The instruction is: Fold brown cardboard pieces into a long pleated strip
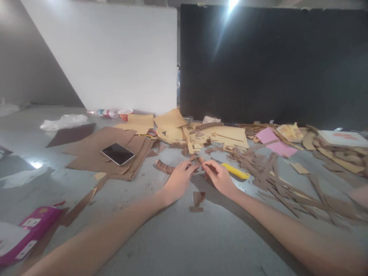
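Observation:
My left hand (181,178) and my right hand (220,178) are close together over the grey table, fingers bent inward. Between the fingertips is a small brown cardboard piece (200,161), pinched in my right hand. My left fingers are closed too, but what they grip is partly hidden. Beside my left hand lies a curved row of thin brown cardboard pieces (164,166), its right end covered by the hand. A yellow utility knife (235,171) rests just beyond my right hand. Nearer to me are small dark brown cardboard scraps (199,199).
At left, a phone (118,153) lies on stacked brown cardboard sheets (89,147); a magenta-and-white case (34,232) is nearer. Brown strips (276,180) cover the right side. Yellow sheets (169,119), scissors (151,133), a red cup (125,114) and a plastic bottle (107,113) lie farther back.

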### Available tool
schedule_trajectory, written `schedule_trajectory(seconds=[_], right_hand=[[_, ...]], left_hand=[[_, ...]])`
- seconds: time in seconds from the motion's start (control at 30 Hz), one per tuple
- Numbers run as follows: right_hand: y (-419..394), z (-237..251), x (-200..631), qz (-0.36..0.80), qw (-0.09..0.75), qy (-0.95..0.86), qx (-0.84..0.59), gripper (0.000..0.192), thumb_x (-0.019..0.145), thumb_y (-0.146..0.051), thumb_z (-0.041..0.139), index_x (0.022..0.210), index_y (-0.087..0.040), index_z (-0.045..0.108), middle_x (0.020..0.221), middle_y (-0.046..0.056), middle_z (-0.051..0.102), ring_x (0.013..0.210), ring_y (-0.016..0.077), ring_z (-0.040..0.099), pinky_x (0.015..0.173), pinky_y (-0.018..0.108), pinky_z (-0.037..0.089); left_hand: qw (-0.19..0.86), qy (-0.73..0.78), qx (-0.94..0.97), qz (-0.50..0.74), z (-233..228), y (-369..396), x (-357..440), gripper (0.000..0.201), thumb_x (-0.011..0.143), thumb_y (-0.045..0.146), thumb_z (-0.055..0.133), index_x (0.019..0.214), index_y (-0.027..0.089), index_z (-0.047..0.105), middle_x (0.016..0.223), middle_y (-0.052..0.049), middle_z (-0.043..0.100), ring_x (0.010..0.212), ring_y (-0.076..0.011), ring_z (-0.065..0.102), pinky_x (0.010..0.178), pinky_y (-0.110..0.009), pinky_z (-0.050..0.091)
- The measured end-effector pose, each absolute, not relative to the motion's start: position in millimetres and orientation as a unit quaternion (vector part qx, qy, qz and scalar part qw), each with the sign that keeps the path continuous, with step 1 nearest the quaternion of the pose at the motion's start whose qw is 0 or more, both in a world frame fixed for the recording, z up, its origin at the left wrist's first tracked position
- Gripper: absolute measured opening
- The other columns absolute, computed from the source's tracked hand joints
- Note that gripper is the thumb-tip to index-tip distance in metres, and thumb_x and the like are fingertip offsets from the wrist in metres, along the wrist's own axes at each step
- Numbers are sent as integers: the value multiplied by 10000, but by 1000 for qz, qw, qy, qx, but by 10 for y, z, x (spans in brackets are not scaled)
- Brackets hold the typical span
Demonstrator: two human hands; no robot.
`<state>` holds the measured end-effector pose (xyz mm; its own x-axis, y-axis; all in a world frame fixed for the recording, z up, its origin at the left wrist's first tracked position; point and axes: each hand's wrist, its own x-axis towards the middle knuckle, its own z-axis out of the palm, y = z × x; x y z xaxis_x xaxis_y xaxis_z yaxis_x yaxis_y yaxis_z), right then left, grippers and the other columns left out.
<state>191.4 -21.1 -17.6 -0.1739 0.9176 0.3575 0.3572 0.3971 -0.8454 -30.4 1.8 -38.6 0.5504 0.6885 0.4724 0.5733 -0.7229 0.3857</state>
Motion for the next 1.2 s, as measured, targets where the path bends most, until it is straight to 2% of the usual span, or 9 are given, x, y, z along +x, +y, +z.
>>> schedule_trajectory(seconds=[0.13,0.27,0.57,0.9,1.2], right_hand=[[-202,-220,1926,317,455,-700,-450,306,1070,-514,551,1042,-236,676,711,-2,679,658,192,665,677,300,511],[-182,-271,1938,334,443,-702,-446,317,1072,-521,550,1078,-240,695,685,-7,683,600,176,630,608,282,476],[-189,-262,1922,341,448,-696,-447,349,1051,-544,574,1088,-228,716,654,-5,684,527,155,576,525,263,440],[-189,-272,1933,304,472,-688,-460,313,1017,-529,635,1018,-226,714,709,5,709,605,184,667,603,287,515],[-185,-236,1930,248,479,-728,-423,258,1051,-439,613,1054,-241,780,910,49,750,690,190,680,697,315,548]], left_hand=[[102,349,875,321,-356,11,-290,322,1096,171,437,1363,272,586,1236,-93,623,1140,-256,656,1020,-485,573],[126,347,869,329,-309,-10,-282,246,1103,175,434,1265,247,606,1191,-83,643,1122,-247,656,1006,-463,570],[143,352,859,344,-297,-17,-277,191,1103,182,448,1150,236,625,1148,-68,651,1052,-223,670,951,-415,572],[137,339,861,355,-235,-53,-270,161,1109,223,463,1144,235,620,1140,-68,663,1066,-224,681,953,-404,579],[143,347,859,347,-231,-72,-272,175,1107,213,449,1180,248,604,1169,-60,652,1100,-222,679,973,-405,581]])
